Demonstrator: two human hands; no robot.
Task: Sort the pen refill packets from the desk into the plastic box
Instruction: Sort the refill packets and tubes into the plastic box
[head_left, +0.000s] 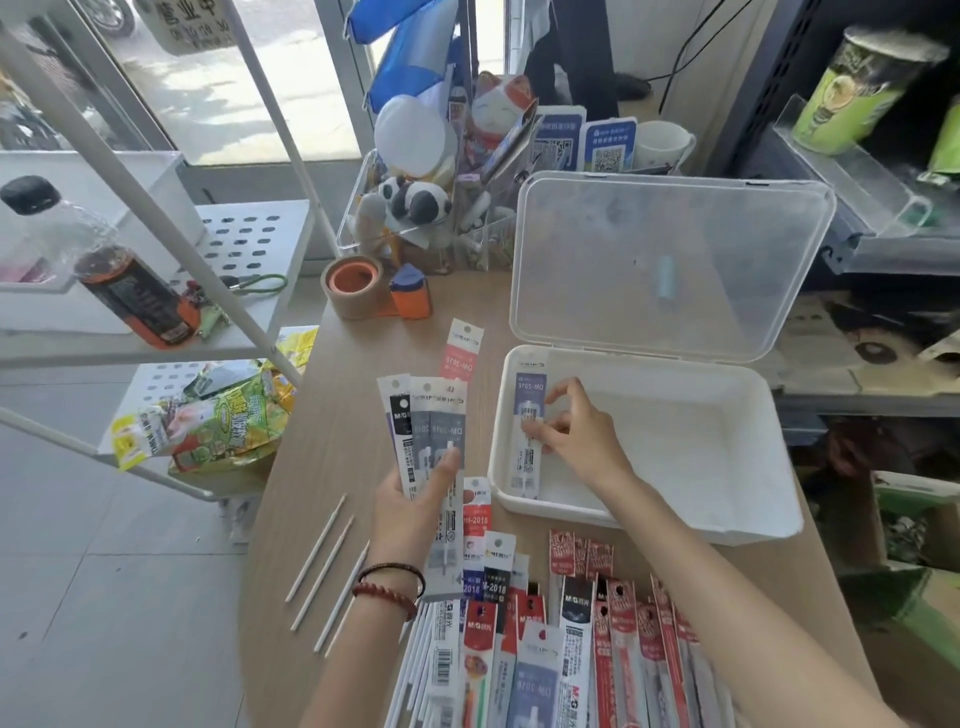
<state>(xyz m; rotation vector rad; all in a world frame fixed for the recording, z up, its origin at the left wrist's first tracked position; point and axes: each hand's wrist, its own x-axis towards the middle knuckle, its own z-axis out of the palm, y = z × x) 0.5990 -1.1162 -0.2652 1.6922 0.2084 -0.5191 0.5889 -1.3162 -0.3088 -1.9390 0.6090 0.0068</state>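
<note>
Desk first, pale wood grain, and on its right side sits the plastic box, white and shallow, its clear lid open and standing up on the far side. Along the near edge of the desk is the big heap of pen refill packets, long narrow sleeves overlapping every which way, with red, white and grey headers. Left of the box, the left hand holds up a fan of packets, thumb pressed across the front and fingers tucked behind, clamped on the stack. The right hand is down inside the box by its left wall, fingers closed in a light pinch on a lone packet lying lengthwise along that wall. One red packet lies by itself on the desk beyond the fan, and a few bare white refills sit loose at the left edge. Handling, by my read: featherweight stuff in glossy film, so the packets will slide over each other, and a fanned stack could slip apart if the thumb eases. They'll bend along their length, though the refill inside gives a bit of spine. Best hold looks to be mid-length or lower, flat between thumb and fingers, not the floppy header with the hang hole.
</note>
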